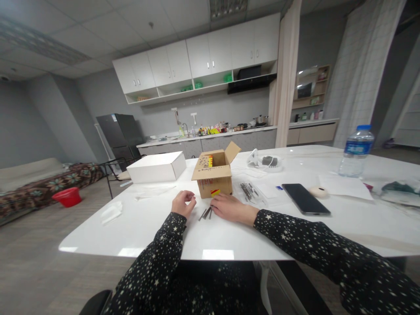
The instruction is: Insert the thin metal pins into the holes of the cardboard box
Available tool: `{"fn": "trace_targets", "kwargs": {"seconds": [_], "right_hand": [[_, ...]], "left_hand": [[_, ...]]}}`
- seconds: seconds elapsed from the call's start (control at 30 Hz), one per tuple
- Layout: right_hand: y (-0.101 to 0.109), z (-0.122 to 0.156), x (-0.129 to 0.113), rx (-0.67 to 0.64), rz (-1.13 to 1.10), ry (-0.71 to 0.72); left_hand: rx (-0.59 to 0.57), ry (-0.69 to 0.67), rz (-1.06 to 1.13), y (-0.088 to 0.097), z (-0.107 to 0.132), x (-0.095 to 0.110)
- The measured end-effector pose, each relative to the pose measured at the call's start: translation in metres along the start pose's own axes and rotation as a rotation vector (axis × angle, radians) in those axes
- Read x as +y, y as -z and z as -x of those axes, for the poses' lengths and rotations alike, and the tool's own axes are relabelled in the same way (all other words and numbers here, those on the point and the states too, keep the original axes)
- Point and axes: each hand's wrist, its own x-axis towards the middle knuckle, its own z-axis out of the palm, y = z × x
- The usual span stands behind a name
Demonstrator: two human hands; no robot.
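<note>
In the head view my left hand (183, 204) hovers just over the table in front of a small cardboard box. Its fingers curl toward the thumb, and whatever may be between the tips is too small to make out. Several long dark screws or nails (205, 213) lie in a loose cluster between my hands. My right hand (229, 207) rests low at their right side, its fingertips together at the upper end of the cluster. Their grip is partly hidden. The cardboard box (213, 186) stands right behind both hands with its flaps up.
A clear bag of dark metal pieces (251, 194) lies right of the box. Farther right are a black phone (305, 199), a white paper (346, 187) and a water bottle (356, 153). A white box (157, 167) and a crumpled tissue (111, 213) are on the left.
</note>
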Motion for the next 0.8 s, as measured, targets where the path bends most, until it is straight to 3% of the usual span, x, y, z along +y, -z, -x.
{"fn": "trace_targets", "kwargs": {"seconds": [0.17,0.5,0.8], "right_hand": [[0.0009,0.0002,0.0002,-0.008,-0.020,-0.006],[-0.0017,-0.0013,0.0019,-0.019,-0.011,0.001],[0.0015,-0.0006,0.0001,-0.026,-0.033,-0.017]], "left_hand": [[-0.011,0.021,-0.006,0.0002,0.0003,-0.0002],[-0.098,-0.069,0.015,-0.0024,0.0014,-0.0048],[-0.125,-0.004,0.130,-0.0047,0.0033,-0.0062]]}}
